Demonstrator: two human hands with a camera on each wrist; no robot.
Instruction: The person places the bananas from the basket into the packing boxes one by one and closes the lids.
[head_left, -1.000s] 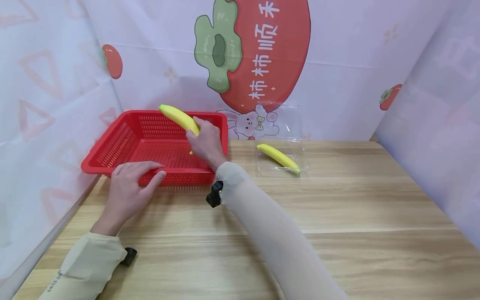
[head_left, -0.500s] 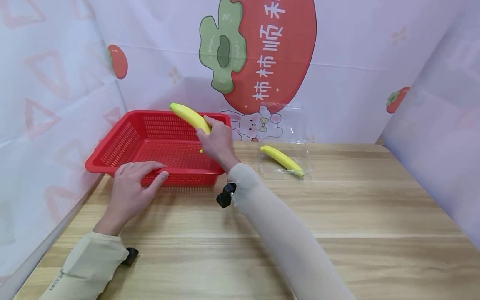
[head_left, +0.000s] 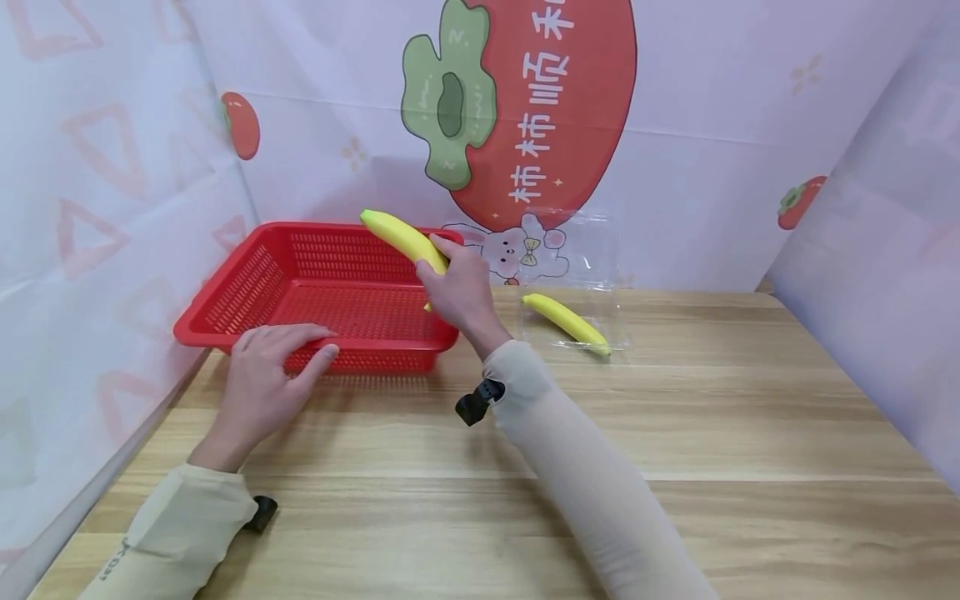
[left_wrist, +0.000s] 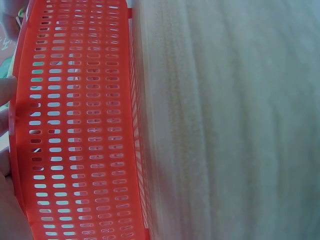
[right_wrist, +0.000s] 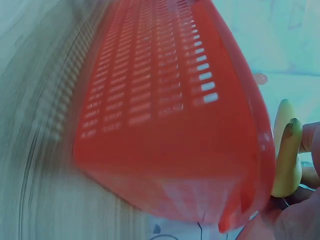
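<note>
My right hand grips a yellow banana with a green end, beside and partly over the right end of a red plastic basket. The banana's middle is hidden by the hand; a small yellow tip shows below the fingers. In the right wrist view the curved banana appears just past the basket's rim. My left hand holds the basket's front rim, fingers over the edge and thumb at the outer side. The left wrist view shows its fingers at the rim of the perforated wall.
A second yellow banana lies in an open clear plastic box right of the basket, its raised lid against the printed backdrop. All stand on a wooden table; cloth walls border it at both sides.
My right hand has moved right with the banana, from over the basket toward its right end. The left hand stays at the front rim. The head view has shifted slightly.
</note>
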